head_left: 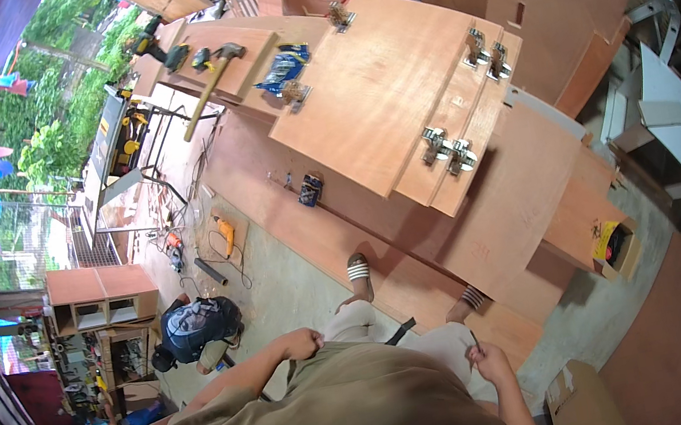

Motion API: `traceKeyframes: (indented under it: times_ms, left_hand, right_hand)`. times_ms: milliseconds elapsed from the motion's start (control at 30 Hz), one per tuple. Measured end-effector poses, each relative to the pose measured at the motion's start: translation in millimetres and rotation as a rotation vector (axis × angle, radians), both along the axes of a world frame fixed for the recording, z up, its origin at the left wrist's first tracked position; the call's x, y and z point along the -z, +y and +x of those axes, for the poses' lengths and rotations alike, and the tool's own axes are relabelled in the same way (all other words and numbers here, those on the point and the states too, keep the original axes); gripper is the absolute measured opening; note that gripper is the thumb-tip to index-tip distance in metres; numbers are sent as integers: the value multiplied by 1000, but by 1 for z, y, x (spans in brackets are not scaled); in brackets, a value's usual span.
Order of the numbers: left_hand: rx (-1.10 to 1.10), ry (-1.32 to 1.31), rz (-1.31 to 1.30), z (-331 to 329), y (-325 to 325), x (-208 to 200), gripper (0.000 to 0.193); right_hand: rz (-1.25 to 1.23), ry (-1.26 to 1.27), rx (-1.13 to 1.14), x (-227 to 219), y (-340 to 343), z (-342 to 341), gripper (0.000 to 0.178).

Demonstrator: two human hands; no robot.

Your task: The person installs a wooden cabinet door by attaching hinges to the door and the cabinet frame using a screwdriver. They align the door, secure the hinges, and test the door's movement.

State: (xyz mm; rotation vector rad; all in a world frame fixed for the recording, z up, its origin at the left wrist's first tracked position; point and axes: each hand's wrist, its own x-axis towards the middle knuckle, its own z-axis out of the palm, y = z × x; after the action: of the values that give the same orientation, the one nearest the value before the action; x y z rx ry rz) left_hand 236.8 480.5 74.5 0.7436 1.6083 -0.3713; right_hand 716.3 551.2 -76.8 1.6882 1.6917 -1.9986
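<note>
My left hand (pixel 301 343) is closed at the hem of my olive shirt, by my light trousers; whatever lies in its fingers is hidden. Low on the right, my right hand (pixel 490 362) grips a thin dark stick-like thing (pixel 473 338) by my thigh, too small to name surely. In front of me lie stacked plywood panels (pixel 374 90) with metal cabinet hinges (pixel 435 144) fixed along their edges. A narrower panel strip (pixel 443 182) rests at their near right side. A small dark blue packet (pixel 310 189) sits on the lower board, left of the panels.
A hammer (pixel 205 100), a cordless drill (pixel 146 43) and a blue plastic bag (pixel 281 69) lie at the far left of the boards. An orange corded tool (pixel 225 234) is on the floor. Left of me crouches a person (pixel 197 325). A cardboard box (pixel 582 406) stands near right.
</note>
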Motion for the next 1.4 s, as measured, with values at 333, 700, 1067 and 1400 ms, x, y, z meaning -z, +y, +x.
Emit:
traceKeyframes:
  times_ms: [333,700,1067,1400]
  left_hand:
    - [555,-77,317,-101,99,32,34]
    - [512,-270,377,-168,89,85,16]
    - [383,-495,-110,-181,84,86,9]
    - [622,-305,234,-171,142,178,25]
  right_hand:
    - [101,-456,467,24,-112,-182,10]
    - [-165,32,623,-122,-88,-294,14]
    - [-671,263,523,-41,-117,-267,7]
    - [-294,80,618,10,-46,-308,7]
